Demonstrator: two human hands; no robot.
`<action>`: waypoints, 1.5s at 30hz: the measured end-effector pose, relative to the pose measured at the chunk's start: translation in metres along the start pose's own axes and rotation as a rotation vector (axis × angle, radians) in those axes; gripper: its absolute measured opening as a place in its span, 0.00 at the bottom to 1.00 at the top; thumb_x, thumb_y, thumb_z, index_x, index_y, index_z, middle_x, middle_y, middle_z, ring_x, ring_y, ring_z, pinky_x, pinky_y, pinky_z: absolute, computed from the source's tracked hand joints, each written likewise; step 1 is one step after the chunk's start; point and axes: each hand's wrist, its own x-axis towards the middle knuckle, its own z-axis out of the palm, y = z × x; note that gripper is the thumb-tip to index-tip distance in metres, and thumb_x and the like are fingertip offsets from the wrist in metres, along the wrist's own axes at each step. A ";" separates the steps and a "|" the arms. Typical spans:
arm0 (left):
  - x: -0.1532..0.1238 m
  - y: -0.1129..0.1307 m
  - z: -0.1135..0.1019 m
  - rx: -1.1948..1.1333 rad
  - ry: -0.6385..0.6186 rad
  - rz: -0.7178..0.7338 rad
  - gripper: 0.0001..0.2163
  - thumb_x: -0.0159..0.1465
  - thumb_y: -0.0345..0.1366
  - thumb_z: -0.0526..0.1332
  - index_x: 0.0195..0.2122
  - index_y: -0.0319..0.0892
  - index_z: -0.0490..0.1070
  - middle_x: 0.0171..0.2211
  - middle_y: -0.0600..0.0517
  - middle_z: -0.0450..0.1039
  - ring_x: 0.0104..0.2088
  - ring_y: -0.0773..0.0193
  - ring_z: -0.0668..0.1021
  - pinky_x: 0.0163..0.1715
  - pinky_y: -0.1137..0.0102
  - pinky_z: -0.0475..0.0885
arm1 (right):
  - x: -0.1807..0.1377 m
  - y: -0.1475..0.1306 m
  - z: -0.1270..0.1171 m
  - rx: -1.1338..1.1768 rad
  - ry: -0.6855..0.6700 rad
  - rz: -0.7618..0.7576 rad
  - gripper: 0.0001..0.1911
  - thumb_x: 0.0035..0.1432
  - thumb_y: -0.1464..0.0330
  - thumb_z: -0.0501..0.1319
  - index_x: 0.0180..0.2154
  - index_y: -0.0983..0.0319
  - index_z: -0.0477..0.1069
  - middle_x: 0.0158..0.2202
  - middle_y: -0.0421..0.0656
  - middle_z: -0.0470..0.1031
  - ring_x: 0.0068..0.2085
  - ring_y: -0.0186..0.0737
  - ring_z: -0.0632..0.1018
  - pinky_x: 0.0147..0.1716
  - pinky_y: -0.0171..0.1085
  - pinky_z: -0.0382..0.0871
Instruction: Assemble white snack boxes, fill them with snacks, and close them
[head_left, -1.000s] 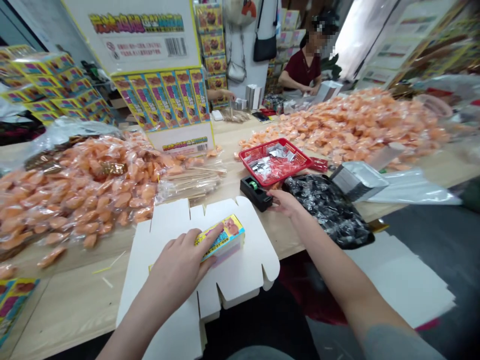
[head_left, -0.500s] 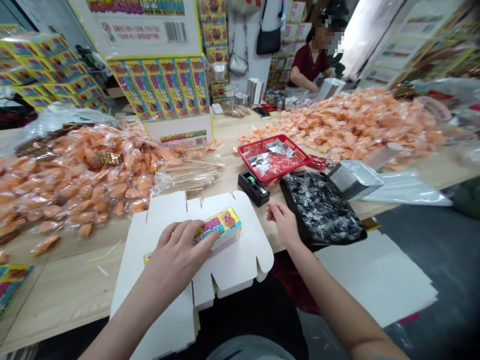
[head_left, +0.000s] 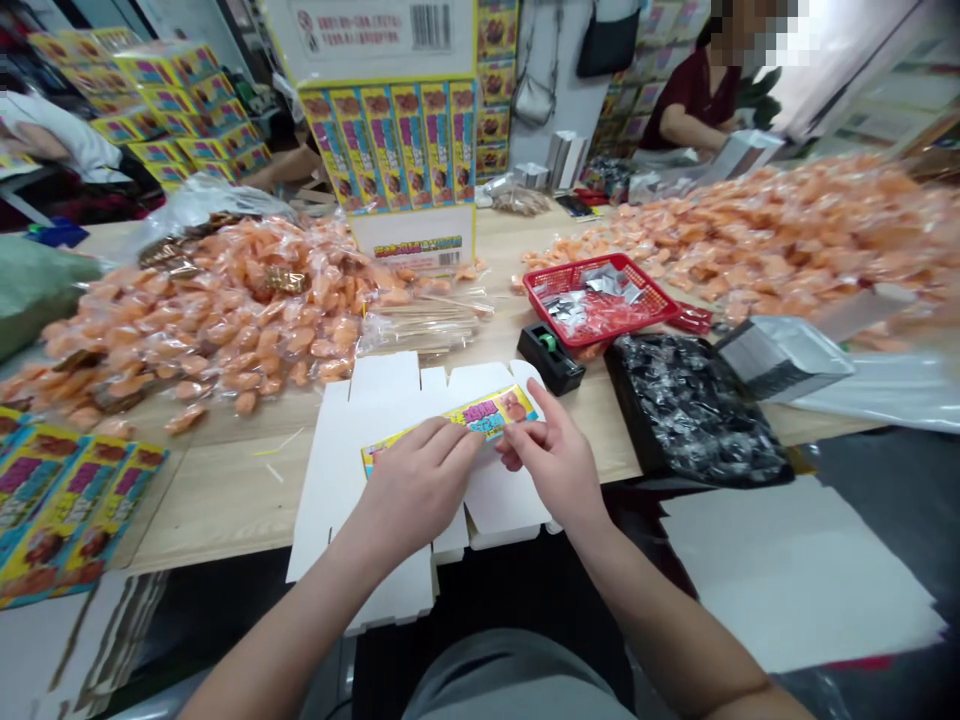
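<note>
A small yellow, blue and pink printed box (head_left: 480, 411) lies slantwise on a stack of white die-cut cardboard sheets (head_left: 386, 385). My left hand (head_left: 420, 485) is closed over its near side and middle, hiding much of it. At the box's right end is my right hand (head_left: 559, 460), thumb on the printed face, index finger stretched along the end, other fingers curled below. Whether a bit of tape is between those fingers cannot be made out. A black tape dispenser (head_left: 551, 358) stands just beyond the right hand.
A red basket (head_left: 600, 300) holds silver packets. Right of it are a black tray (head_left: 690, 410) of wrapped pieces and a silver carton (head_left: 784, 358). Piles of orange bagged pieces (head_left: 247, 320) lie left and right. A tall display of printed boxes (head_left: 397, 145) stands behind. Two people work beyond.
My right hand has moved from beside the tape dispenser to the box's right end. The box now lies lower and flatter under my left hand. The view has swung left.
</note>
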 end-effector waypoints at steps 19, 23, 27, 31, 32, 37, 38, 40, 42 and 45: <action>0.034 0.008 0.022 -0.036 0.014 -0.288 0.12 0.65 0.42 0.59 0.43 0.40 0.68 0.41 0.45 0.75 0.40 0.54 0.70 0.43 0.60 0.68 | 0.016 0.046 -0.064 -0.128 -0.094 0.086 0.44 0.53 0.59 0.64 0.65 0.62 0.48 0.28 0.40 0.77 0.28 0.40 0.75 0.33 0.42 0.71; 0.021 0.010 0.010 0.126 -0.073 -0.269 0.24 0.62 0.38 0.62 0.58 0.39 0.62 0.55 0.42 0.71 0.52 0.46 0.70 0.49 0.55 0.66 | 0.091 0.038 -0.131 -0.349 0.332 0.059 0.25 0.52 0.60 0.64 0.50 0.62 0.64 0.44 0.47 0.75 0.41 0.41 0.75 0.38 0.38 0.72; -0.004 -0.007 -0.004 0.193 -0.179 -0.296 0.37 0.61 0.45 0.63 0.67 0.40 0.49 0.59 0.38 0.67 0.58 0.41 0.69 0.53 0.50 0.65 | 0.166 0.014 -0.150 -0.373 0.309 0.215 0.11 0.51 0.62 0.65 0.35 0.62 0.71 0.43 0.50 0.75 0.46 0.48 0.74 0.39 0.43 0.73; -0.022 -0.020 0.000 0.194 -0.237 -0.334 0.29 0.67 0.45 0.54 0.68 0.43 0.50 0.51 0.39 0.73 0.42 0.48 0.78 0.39 0.57 0.72 | 0.191 0.007 -0.142 -0.299 0.159 0.368 0.07 0.43 0.71 0.68 0.26 0.63 0.71 0.30 0.48 0.75 0.36 0.48 0.75 0.33 0.49 0.75; -0.024 -0.020 0.003 0.216 -0.209 -0.315 0.28 0.68 0.45 0.54 0.68 0.45 0.51 0.54 0.38 0.70 0.43 0.48 0.78 0.40 0.57 0.72 | 0.189 0.008 -0.142 -0.267 0.143 0.363 0.07 0.43 0.72 0.67 0.26 0.63 0.70 0.29 0.46 0.75 0.35 0.46 0.75 0.33 0.48 0.75; -0.024 -0.019 0.008 0.270 -0.171 -0.176 0.24 0.68 0.37 0.55 0.65 0.58 0.56 0.59 0.43 0.66 0.43 0.50 0.77 0.42 0.56 0.72 | 0.166 0.032 -0.151 -0.083 0.213 0.251 0.03 0.46 0.69 0.60 0.24 0.61 0.67 0.25 0.41 0.71 0.35 0.40 0.75 0.38 0.43 0.76; -0.023 -0.020 0.008 0.255 -0.182 -0.170 0.23 0.68 0.38 0.54 0.65 0.57 0.56 0.57 0.44 0.68 0.43 0.50 0.77 0.41 0.56 0.72 | 0.164 0.040 -0.152 -0.066 0.245 0.233 0.03 0.44 0.69 0.60 0.23 0.61 0.66 0.24 0.40 0.70 0.34 0.40 0.75 0.38 0.42 0.76; -0.022 -0.023 0.007 0.204 -0.182 -0.188 0.22 0.68 0.40 0.54 0.64 0.53 0.57 0.55 0.44 0.70 0.44 0.49 0.77 0.41 0.56 0.72 | 0.161 0.055 -0.151 -0.054 0.312 0.192 0.05 0.42 0.68 0.60 0.21 0.60 0.64 0.23 0.40 0.70 0.33 0.40 0.74 0.37 0.40 0.75; -0.023 -0.025 0.005 0.119 -0.148 -0.220 0.19 0.68 0.42 0.54 0.60 0.46 0.60 0.56 0.42 0.69 0.46 0.49 0.76 0.43 0.55 0.71 | 0.158 0.067 -0.147 -0.055 0.375 0.134 0.05 0.42 0.66 0.61 0.22 0.60 0.65 0.25 0.40 0.71 0.34 0.40 0.74 0.37 0.39 0.74; -0.028 -0.028 -0.001 -0.019 -0.081 -0.237 0.13 0.67 0.40 0.55 0.51 0.41 0.64 0.57 0.39 0.65 0.53 0.48 0.72 0.49 0.53 0.69 | 0.135 0.069 -0.139 -0.079 0.434 0.040 0.08 0.46 0.62 0.61 0.25 0.60 0.68 0.31 0.42 0.73 0.37 0.40 0.74 0.37 0.38 0.73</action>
